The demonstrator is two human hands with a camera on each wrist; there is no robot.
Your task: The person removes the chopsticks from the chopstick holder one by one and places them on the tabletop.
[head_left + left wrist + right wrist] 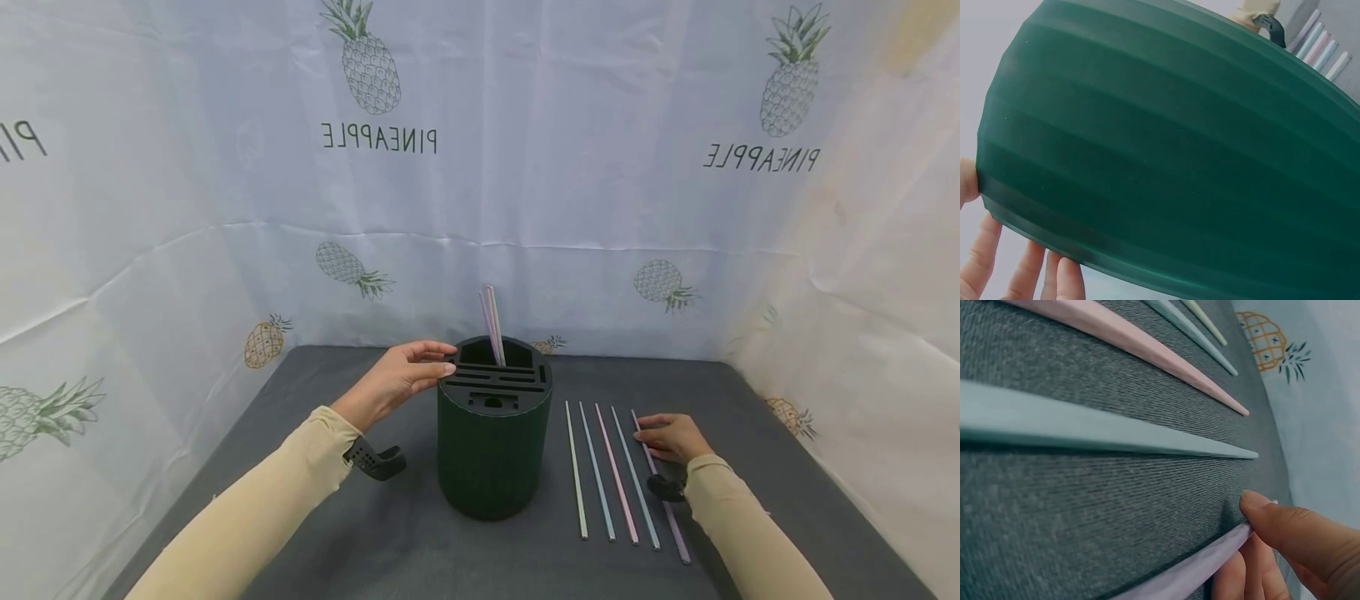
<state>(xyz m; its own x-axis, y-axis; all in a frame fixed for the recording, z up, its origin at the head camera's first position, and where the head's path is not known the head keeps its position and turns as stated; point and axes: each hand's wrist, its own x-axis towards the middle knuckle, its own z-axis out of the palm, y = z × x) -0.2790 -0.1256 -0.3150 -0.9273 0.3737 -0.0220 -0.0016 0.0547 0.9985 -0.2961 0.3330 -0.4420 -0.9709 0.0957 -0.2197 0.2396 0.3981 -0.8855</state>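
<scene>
A dark green ribbed utensil holder with a slotted black lid stands upright on the grey cloth. My left hand rests at the left side of its rim, fingers and thumb spread and touching the edge; the left wrist view shows the fingertips along its side. Pinkish chopsticks lean out of the large rear opening, their lower ends hidden inside. With thumb and fingers, my right hand pinches the purple chopstick near its thin far end; its thick end points toward me.
Left of the purple one, several chopsticks lie side by side, lengthwise: a blue one, a pink one, another blue one and a pale green one. A white pineapple-print curtain surrounds the grey-covered table.
</scene>
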